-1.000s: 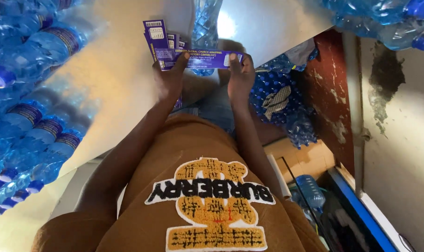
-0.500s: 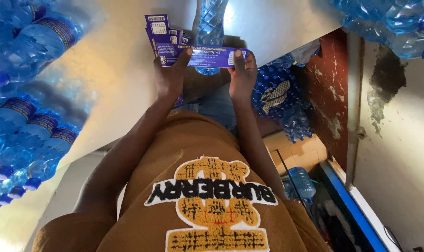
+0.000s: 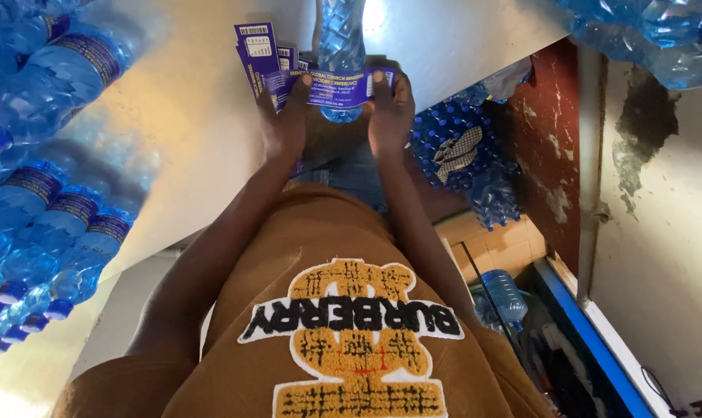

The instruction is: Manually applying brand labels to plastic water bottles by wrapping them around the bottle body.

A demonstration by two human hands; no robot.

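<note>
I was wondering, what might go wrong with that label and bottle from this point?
1. The purple label is held only by its ends, left hand and right hand, across the clear bottle; it may go on crooked or creased.
2. The left hand also holds a fan of spare labels, which could slip loose.
3. The bottle looks held by neither hand, so it might shift under pressure.

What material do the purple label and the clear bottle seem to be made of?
Purple label: likely thin glossy paper or plastic film; it bends between left hand and right hand. Bottle: clear bluish plastic, with moulded ribs and shine.
</note>
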